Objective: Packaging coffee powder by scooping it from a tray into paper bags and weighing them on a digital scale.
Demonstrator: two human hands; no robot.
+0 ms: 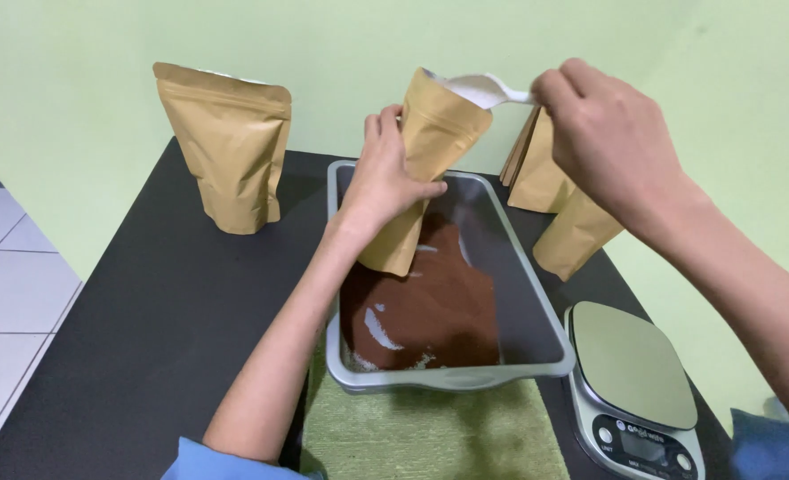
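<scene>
now pouch [430,169] tilted, mouth upper-right

The stand-up pouch [430,169] held over the tray is matt tan kraft paper, like the filled pouch [231,151] at the left. The scoop [488,89] looks like smooth white plastic. The baking tray [536,302] is grey metal with a dull sheen, holding fine brown powder [439,302]. The kitchen scale [630,364] has a brushed-metal plate. The desk [145,311] is matt black.
</scene>
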